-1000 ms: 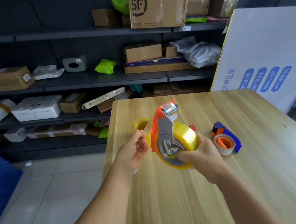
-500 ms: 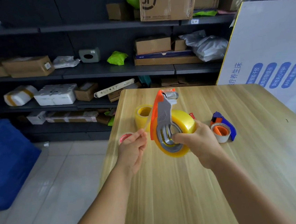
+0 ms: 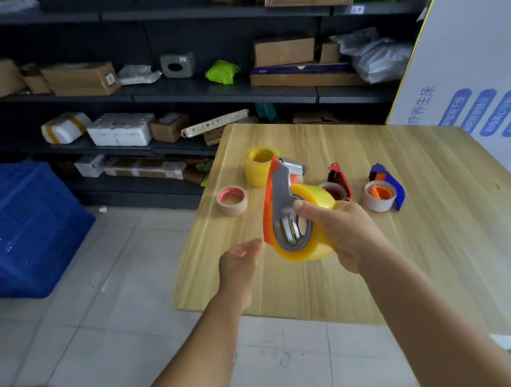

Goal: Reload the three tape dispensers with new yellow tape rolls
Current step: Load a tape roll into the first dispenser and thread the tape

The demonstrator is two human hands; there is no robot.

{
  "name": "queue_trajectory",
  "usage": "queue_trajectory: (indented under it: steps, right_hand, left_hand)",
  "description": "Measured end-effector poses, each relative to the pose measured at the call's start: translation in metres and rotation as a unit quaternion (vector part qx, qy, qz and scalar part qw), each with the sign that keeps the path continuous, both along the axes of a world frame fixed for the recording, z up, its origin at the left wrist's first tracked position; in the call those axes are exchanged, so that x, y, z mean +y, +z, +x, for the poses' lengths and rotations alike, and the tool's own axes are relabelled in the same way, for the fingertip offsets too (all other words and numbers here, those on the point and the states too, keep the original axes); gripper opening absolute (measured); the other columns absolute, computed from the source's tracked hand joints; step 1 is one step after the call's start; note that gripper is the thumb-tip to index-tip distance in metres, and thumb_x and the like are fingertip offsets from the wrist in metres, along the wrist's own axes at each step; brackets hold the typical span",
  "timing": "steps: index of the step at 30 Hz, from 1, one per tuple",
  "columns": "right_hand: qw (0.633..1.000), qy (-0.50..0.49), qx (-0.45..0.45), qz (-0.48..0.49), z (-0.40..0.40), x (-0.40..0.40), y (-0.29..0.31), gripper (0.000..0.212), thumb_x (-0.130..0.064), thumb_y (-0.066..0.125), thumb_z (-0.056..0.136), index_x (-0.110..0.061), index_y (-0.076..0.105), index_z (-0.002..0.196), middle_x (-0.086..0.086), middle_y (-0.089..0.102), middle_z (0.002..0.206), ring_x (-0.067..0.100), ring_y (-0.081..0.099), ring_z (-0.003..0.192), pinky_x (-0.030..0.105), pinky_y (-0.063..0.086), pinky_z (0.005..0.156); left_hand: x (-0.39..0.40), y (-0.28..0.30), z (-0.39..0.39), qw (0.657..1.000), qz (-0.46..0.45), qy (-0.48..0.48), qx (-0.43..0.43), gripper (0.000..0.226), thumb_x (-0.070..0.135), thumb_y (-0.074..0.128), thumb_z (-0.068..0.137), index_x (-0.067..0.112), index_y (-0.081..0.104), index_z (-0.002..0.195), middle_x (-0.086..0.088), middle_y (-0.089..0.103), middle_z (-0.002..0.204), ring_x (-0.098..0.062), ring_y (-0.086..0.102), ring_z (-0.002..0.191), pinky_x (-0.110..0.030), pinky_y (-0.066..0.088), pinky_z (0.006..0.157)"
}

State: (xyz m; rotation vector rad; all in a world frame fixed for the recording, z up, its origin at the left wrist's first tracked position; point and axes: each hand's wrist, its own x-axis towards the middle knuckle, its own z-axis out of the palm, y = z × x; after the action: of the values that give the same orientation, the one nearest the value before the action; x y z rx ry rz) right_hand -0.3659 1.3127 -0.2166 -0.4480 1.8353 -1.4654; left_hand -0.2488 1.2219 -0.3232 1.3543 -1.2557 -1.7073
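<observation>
My right hand (image 3: 343,231) grips an orange-and-grey tape dispenser (image 3: 279,197) that carries a yellow tape roll (image 3: 314,247), held above the wooden table (image 3: 439,238). My left hand (image 3: 239,263) hovers just left of it, blurred, fingers loosely curled, holding nothing. Behind on the table stand a stack of yellow tape rolls (image 3: 259,166), a red dispenser (image 3: 337,182) and a blue dispenser (image 3: 384,185) with a nearly used-up roll on an orange hub. A spent cardboard core with red inside (image 3: 232,200) lies near the table's left edge.
Dark shelves (image 3: 175,91) with cardboard boxes and parcels stand behind the table. A blue plastic crate (image 3: 17,228) sits on the tiled floor at the left. A white printed board (image 3: 479,62) leans at the right.
The view has pulled back and tilted down. My left hand has dropped lower and away from the dispenser. My right hand still holds the dispenser with the roll.
</observation>
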Motion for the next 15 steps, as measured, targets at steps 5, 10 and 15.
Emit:
queue_trajectory:
  steps: [5,10,15]
  right_hand:
    - [0.997,-0.011,-0.069,0.022,0.023,-0.006,-0.006,0.051,-0.039,0.087,0.06,-0.006,0.067,0.093,0.011,0.072,0.094,0.026,0.07,0.086,0.043,0.055,0.085]
    - [0.99,-0.028,-0.132,0.044,0.043,-0.025,-0.038,0.102,-0.054,0.085,0.031,-0.013,0.059,0.12,0.011,0.067,0.115,0.031,0.067,0.101,0.052,0.052,0.093]
    - [0.985,-0.071,-0.124,0.096,0.072,-0.035,-0.042,0.038,-0.038,0.056,0.086,-0.011,0.052,0.112,0.008,0.054,0.093,0.026,0.054,0.093,0.04,0.047,0.085]
  left_hand:
    - [0.023,-0.024,0.036,0.999,0.045,0.001,-0.025,0.02,0.029,0.069,0.086,0.011,0.072,0.095,0.001,0.065,0.085,-0.005,0.054,0.072,-0.017,0.042,0.061]
    - [0.041,-0.046,0.06,0.996,0.063,-0.019,-0.054,0.017,0.029,0.064,0.088,0.022,0.072,0.074,0.008,0.064,0.073,-0.008,0.054,0.068,-0.021,0.043,0.064]
    - [0.046,-0.053,0.074,0.991,0.125,-0.003,-0.039,0.02,0.024,0.065,0.087,0.02,0.069,0.068,0.003,0.064,0.072,-0.014,0.053,0.072,-0.025,0.043,0.072]
